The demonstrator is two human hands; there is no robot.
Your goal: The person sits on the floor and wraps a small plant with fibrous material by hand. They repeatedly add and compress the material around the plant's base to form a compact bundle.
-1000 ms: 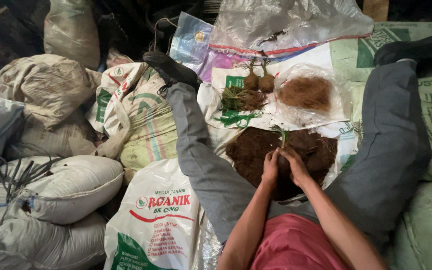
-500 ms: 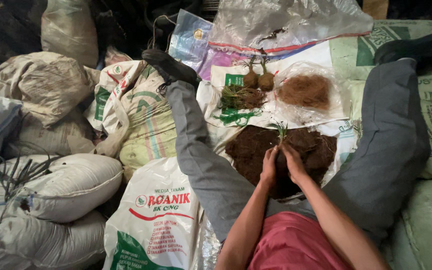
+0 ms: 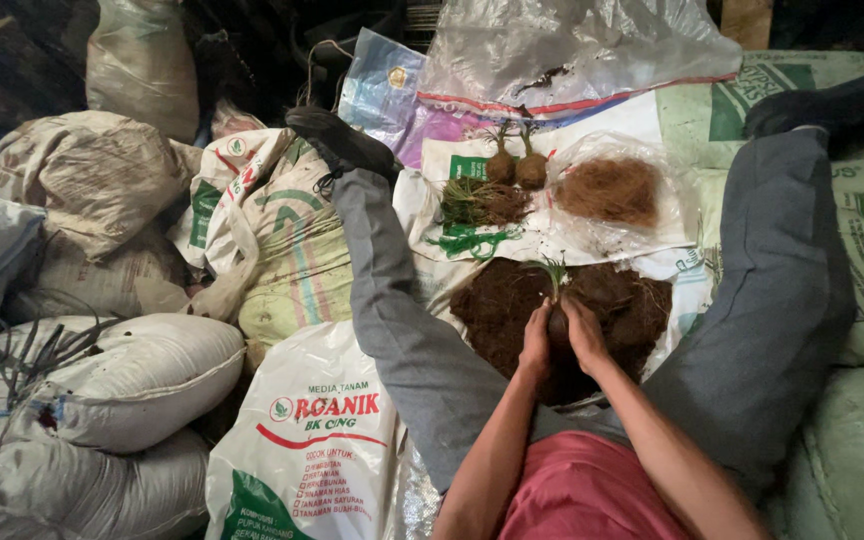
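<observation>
Both hands cup a dark soil ball (image 3: 558,322) with a small green sprout (image 3: 555,270) at its top, held over the near edge of the soil heap (image 3: 622,300). The left hand (image 3: 536,343) and right hand (image 3: 585,335) curl pressed-together fingers round its sides. Beyond lie a fibre pile (image 3: 609,189) and two bulbs (image 3: 515,168).

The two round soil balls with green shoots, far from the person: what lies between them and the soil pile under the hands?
In the head view, a loose clump of rooted green seedlings lies between the soil balls and the soil pile.
</observation>
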